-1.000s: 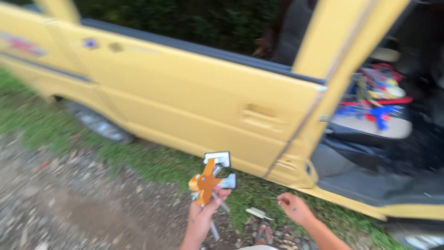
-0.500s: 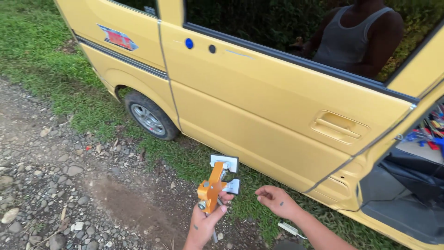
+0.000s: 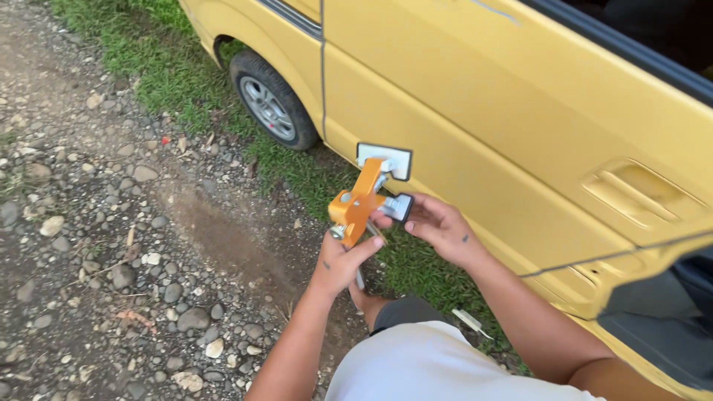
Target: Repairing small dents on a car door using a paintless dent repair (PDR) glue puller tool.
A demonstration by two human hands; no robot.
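head view: since half a second ago your right hand point(image 3: 438, 226) has come in from empty air and now pinches the grey foot pad on the near side of the orange dent puller tool point(image 3: 362, 204). your left hand point(image 3: 342, 260) stays wrapped around the tool's lower handle, fingers closed. the camera has dipped, so the yellow van door point(image 3: 520, 126) fills the right. the tool is orange with a slanted lever and two grey rectangular pads, held up near the door's lower edge, above the grass point(image 3: 297, 167). gravel point(image 3: 96, 245) lies left.
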